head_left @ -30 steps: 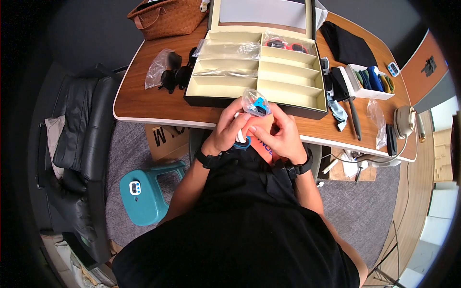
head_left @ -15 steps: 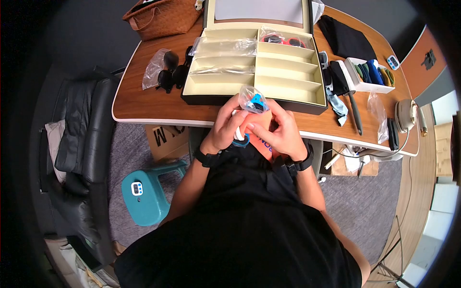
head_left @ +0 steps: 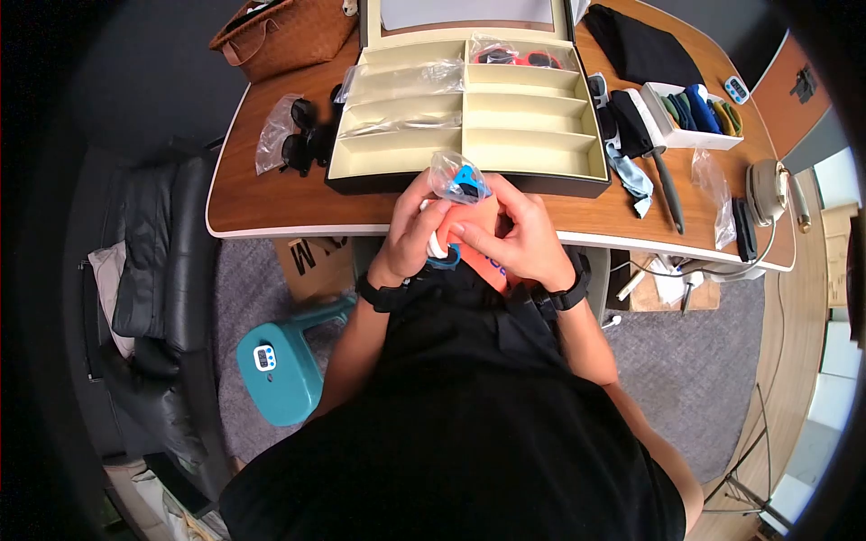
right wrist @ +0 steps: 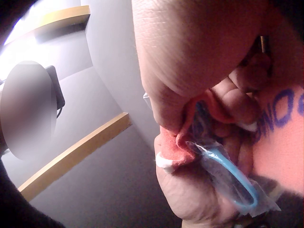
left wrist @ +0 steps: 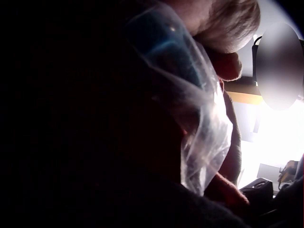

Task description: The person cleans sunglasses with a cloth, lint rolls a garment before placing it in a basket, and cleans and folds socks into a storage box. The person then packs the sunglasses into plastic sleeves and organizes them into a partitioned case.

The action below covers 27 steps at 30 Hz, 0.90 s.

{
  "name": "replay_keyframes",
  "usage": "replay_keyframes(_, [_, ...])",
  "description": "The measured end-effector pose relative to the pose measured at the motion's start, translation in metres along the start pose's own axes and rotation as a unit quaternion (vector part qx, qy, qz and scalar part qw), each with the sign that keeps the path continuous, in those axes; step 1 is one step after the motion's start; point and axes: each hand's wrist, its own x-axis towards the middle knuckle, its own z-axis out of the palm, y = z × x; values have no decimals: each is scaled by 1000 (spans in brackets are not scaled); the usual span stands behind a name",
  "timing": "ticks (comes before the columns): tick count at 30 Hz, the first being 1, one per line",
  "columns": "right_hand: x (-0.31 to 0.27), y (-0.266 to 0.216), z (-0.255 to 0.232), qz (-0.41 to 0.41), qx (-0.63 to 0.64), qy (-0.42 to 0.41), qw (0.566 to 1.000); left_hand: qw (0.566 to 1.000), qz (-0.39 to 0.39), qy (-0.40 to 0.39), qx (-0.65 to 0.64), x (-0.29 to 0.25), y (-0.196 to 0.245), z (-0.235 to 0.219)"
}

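Just in front of the table edge, both hands hold a bundle made up of blue sunglasses point(head_left: 467, 180), a clear plastic bag point(head_left: 444, 171) and an orange cloth point(head_left: 474, 216). My left hand point(head_left: 404, 236) grips the bundle from the left, its thumb over the cloth's white edge. On the other side, my right hand point(head_left: 534, 243) pinches the cloth, thumb pressed on top. The right wrist view shows a light-blue temple arm point(right wrist: 237, 178) inside the plastic, with purple lettering on the cloth's hanging part point(right wrist: 282, 147). Fingers and cloth hide much of the sunglasses.
An open cream-lined display case point(head_left: 465, 126) stands ahead, holding bagged red sunglasses point(head_left: 519, 59) and clear bags. Black sunglasses point(head_left: 296, 151) lie left of it. On the right are a white box of rolled fabrics point(head_left: 695, 117), a dark-handled tool point(head_left: 667, 194) and a beige corded appliance point(head_left: 767, 189).
The head view has shifted, so the table and case appear farther left and higher. Both hands keep their hold on the bundle with little visible change in their fingers.
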Motion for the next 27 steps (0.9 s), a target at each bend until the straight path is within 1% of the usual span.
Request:
replay_keyframes(2, [0,-4,0,13,2,2,1000,1000,4,-3,6,0,1,0])
replay_keyframes(6, [0,-1,1,4,-1,2,1000,1000,0,9,-15,-2,0,2])
replay_keyframes(8, [0,-2,1,-17,14,1,1000,1000,1,10,-20,-2,-1,2])
replay_keyframes(12, [-1,4,1,-34,20,-7,999,1000,6,12,-12,0,3,4])
replay_keyframes(14, [-2,7,3,33,43,11,998,1000,6,15,-5,1,5,5])
replay_keyframes(15, [-2,9,2,33,43,11,998,1000,4,11,-7,1,6,6])
replay_keyframes(17, [-2,12,-2,14,55,-16,998,1000,2,7,-8,1,6,5])
replay_keyframes(18, [-1,10,-1,13,55,-15,998,1000,3,12,-2,0,4,5])
replay_keyframes(20, [0,3,0,-33,-8,-11,999,1000,3,17,5,0,3,4])
replay_keyframes(23, [-1,10,4,-20,25,10,999,1000,10,19,11,1,4,5])
replay_keyframes(27, [-1,8,1,-17,12,-1,1000,1000,12,11,8,2,5,5])
